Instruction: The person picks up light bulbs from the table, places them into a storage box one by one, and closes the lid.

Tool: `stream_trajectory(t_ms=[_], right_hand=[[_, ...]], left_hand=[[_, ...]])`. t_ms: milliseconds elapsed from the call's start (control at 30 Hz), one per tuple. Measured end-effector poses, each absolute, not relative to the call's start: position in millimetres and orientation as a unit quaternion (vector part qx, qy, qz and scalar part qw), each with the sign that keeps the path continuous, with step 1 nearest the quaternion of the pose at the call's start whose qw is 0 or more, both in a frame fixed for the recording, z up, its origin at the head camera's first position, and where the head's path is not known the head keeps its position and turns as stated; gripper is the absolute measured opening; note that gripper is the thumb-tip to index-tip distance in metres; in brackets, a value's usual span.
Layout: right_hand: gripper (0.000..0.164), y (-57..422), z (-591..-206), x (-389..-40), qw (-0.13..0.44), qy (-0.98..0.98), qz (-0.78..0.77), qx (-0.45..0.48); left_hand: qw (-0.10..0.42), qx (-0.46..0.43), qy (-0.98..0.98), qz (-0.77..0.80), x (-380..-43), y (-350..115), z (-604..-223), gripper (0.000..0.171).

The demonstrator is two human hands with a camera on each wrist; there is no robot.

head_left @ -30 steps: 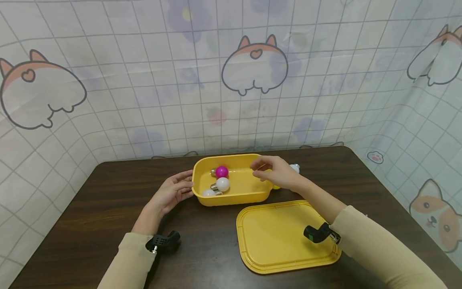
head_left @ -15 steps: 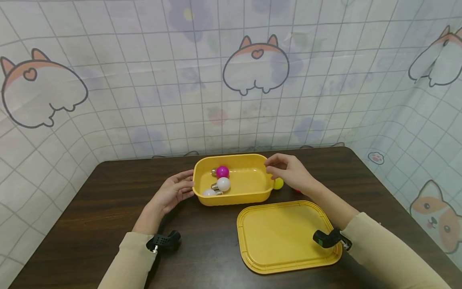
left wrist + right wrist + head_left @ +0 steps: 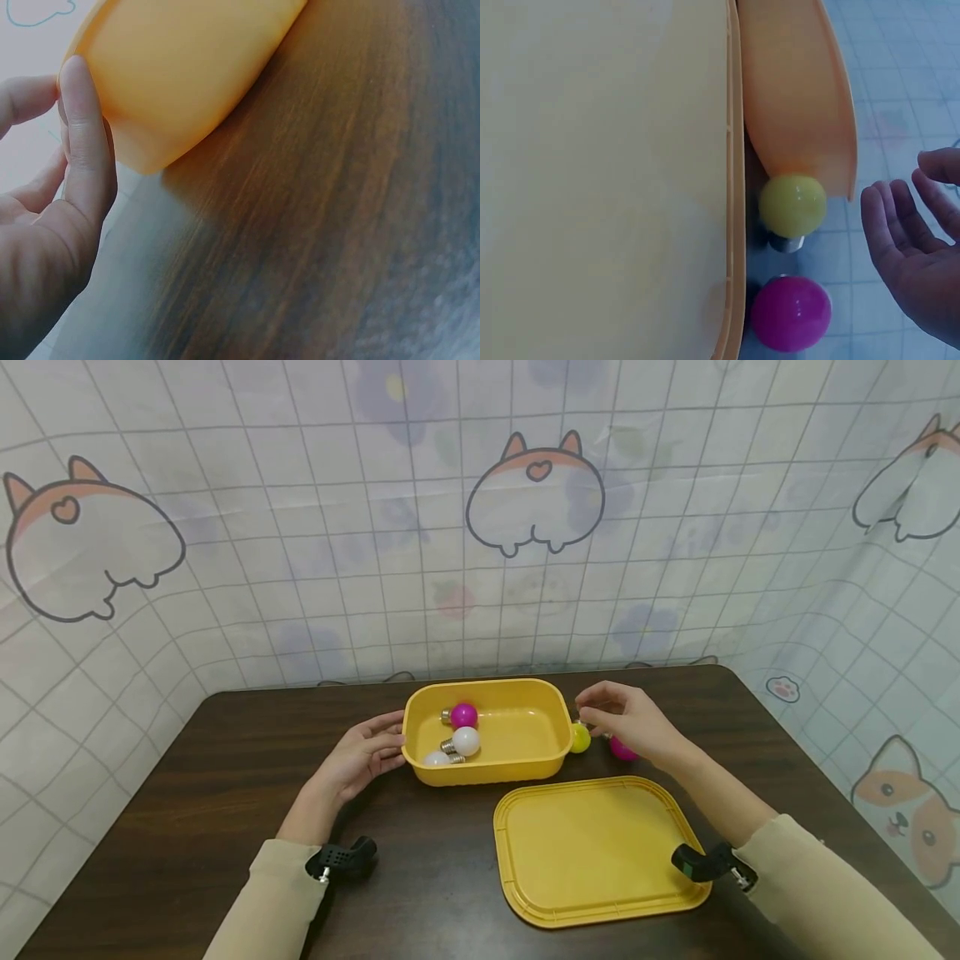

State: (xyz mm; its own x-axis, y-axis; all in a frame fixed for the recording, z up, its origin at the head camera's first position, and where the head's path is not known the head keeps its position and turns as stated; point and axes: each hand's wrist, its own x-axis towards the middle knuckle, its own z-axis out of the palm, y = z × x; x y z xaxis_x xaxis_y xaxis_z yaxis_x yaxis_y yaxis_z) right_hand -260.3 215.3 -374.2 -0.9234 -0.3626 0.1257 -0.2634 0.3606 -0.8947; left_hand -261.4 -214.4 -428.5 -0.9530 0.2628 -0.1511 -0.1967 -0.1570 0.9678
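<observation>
A yellow plastic box (image 3: 487, 772) stands near the back of the dark table, a magenta light bulb (image 3: 464, 717) and two white bulbs (image 3: 467, 742) inside it. My left hand (image 3: 365, 756) rests at the box's left end, its fairly straight fingers touching the rim and outer wall. Past the other end hovers my right hand (image 3: 626, 718), its fingers loosely bent, with nothing seen between them in the right wrist view. Below those fingertips a yellow bulb (image 3: 580, 738) lies close against the box. A second magenta bulb (image 3: 791, 313) lies beside it, partly hidden by the hand in the head view.
A flat yellow lid (image 3: 600, 852) lies on the table (image 3: 225, 827) in front of the box, under the right forearm. A patterned cloth (image 3: 360, 568) hangs close behind and at both sides of the table.
My right hand has moved right, from above the box's right end to outside it, uncovering the yellow and magenta bulbs. A white bulb seen beyond that hand earlier is now hidden. The left hand stays.
</observation>
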Motion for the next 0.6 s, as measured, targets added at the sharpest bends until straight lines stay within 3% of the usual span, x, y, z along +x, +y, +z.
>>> stream_trajectory(t_ms=[600], right_hand=[[0.033,244,-383,-256,0.005,0.834,-0.532,-0.148]], left_hand=[[0.150,0.022,0.633,0.759,-262,-214,-428,0.060]])
